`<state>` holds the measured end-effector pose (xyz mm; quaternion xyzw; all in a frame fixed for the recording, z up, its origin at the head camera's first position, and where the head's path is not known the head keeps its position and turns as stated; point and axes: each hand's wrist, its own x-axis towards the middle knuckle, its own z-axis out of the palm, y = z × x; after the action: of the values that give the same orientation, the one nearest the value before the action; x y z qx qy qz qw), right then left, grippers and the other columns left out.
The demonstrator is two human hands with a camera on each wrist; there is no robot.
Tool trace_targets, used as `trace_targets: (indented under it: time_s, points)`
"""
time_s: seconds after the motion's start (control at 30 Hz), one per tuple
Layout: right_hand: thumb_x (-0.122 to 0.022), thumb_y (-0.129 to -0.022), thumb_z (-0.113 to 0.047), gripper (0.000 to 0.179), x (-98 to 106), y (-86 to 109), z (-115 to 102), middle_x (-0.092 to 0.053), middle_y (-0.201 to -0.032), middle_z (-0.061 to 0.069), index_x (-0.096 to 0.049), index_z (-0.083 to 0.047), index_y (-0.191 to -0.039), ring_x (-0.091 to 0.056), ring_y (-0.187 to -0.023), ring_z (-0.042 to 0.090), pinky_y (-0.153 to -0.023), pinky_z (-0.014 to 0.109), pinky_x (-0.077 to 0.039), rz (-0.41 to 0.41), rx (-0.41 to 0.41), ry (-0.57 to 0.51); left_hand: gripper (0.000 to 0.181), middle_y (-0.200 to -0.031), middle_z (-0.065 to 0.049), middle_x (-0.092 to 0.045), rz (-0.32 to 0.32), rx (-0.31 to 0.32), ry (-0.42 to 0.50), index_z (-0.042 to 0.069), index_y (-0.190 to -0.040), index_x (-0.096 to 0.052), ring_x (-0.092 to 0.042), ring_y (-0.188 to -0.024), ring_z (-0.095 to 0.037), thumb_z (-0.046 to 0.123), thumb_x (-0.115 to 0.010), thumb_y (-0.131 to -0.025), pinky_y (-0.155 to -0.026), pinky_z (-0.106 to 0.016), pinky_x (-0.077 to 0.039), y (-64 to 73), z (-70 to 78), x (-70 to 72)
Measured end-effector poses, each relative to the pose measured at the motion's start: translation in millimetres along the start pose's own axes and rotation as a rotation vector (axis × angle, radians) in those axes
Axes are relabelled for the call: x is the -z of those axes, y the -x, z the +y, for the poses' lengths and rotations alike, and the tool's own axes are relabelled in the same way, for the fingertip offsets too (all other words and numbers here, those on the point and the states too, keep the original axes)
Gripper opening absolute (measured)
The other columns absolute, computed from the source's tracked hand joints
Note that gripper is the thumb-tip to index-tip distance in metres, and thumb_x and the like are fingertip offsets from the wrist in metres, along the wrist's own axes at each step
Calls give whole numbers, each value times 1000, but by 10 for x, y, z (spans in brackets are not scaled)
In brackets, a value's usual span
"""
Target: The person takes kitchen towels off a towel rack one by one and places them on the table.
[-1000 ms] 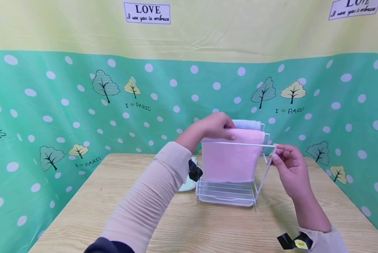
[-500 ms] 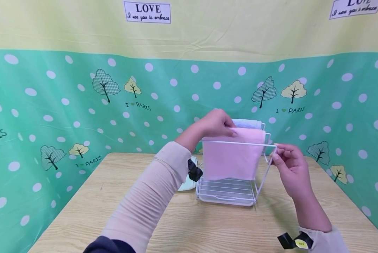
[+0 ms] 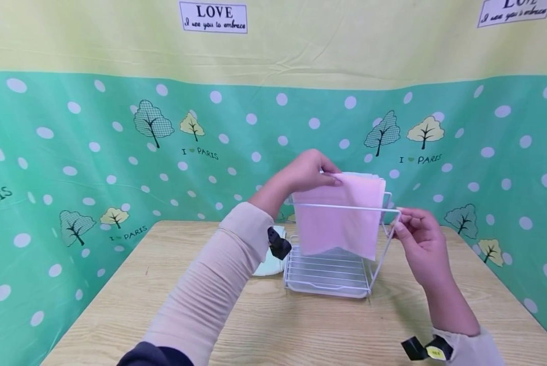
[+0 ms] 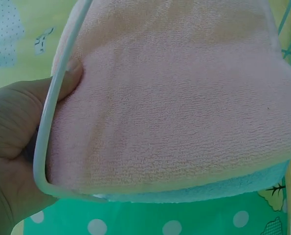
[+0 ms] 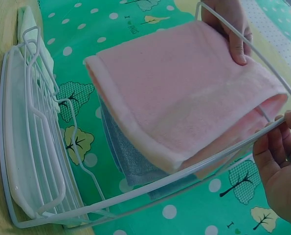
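A pink towel [image 3: 342,223] hangs in the white wire rack [image 3: 346,207], behind its front top bar. My left hand [image 3: 307,175] pinches the towel near its top left, thumb on the near face; the other fingers are mostly behind the cloth. In the right wrist view, the towel's lower edge hangs folded and well above the rack's base. A blue towel [image 5: 130,147] hangs behind the pink one. With thumb and fingers, my right hand [image 3: 424,249] grips the rack's top right front corner.
The rack's slatted base with a pale tray [image 3: 328,291] stands on the wooden table [image 3: 200,315]. A light green cloth [image 3: 269,264] lies left of the rack. A patterned curtain [image 3: 236,127] closes off the back and sides.
My left hand has risen, lifting the pink towel, whose lower edge now hangs higher and slanted. More of the rack's base shows. My right hand has stayed on the rack's corner.
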<state>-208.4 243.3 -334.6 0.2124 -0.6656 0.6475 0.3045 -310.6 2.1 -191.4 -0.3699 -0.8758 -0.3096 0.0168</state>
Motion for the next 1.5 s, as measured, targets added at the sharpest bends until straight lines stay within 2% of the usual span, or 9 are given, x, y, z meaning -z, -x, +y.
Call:
trace_targets:
  time_s: [0.2,0.27,0.43,0.63,0.87,1.0,1.2,1.33,1.5]
  points:
    - [-49,-96,12,26,4,-1,6,-57,-98,7,-49,12,-121,-57,-85,15,-78,19,-54,-12,10,-4,16,-95,3,-73,84,29,88,11,-101,-78,-61,-84,-13,17,-77,-86,-68,-23,-51,40,-31,71]
    - [-49,-96,12,26,3,3,7,-57,-98,8,-50,10,-121,-57,-85,15,-78,19,-54,-7,2,-2,16,-95,1,-73,104,39,147,9,-101,-78,-63,-79,-14,16,-76,-87,-64,-24,-53,53,-53,97]
    - [-49,-96,12,26,8,13,18,-57,-98,8,-50,10,-122,-57,-84,16,-78,19,-54,-8,7,-17,18,-93,-4,-73,139,54,348,5,-105,-76,-63,-67,-15,8,-73,-87,-60,-28,-54,109,-124,160]
    - [-49,-96,12,26,19,9,28,-57,-98,8,-49,12,-122,-57,-84,16,-77,19,-54,-7,8,-35,23,-99,-10,-72,157,84,606,0,-110,-73,-66,-72,-17,-1,-69,-87,-66,-31,-58,176,-244,169]
    - [-49,-95,13,25,28,11,28,-57,-97,9,-49,12,-121,-58,-84,15,-77,19,-55,-24,37,-60,22,-102,-13,-70,276,74,877,-7,-109,-70,-65,-81,-19,-8,-65,-88,-71,-33,-58,267,-324,139]
    - [-48,-95,13,26,26,5,30,-56,-97,9,-48,13,-121,-58,-84,16,-78,19,-54,-48,59,-68,18,-99,-12,-69,340,32,950,0,-97,-75,-64,-79,-18,-10,-61,-89,-70,-29,-57,340,-341,161]
    - [-50,-95,13,26,21,-5,27,-58,-97,8,-48,14,-121,-58,-83,15,-76,18,-54,-38,59,-57,37,-96,-8,-67,423,-36,1030,16,-79,-77,-63,-75,-16,-14,-58,-89,-65,-24,-56,416,-344,203]
    - [-49,-94,15,25,22,-11,25,-57,-96,8,-48,14,-120,-58,-83,15,-76,18,-54,-40,73,-78,42,-97,-8,-64,470,-71,1061,18,-77,-77,-61,-71,-14,-16,-55,-89,-64,-21,-55,451,-355,216]
    - [-49,-94,15,26,23,-16,28,-57,-96,8,-50,13,-120,-58,-83,16,-76,18,-55,-44,79,-93,45,-104,-7,-64,522,-75,1090,17,-76,-77,-62,-72,-13,-18,-52,-88,-62,-20,-55,502,-369,228]
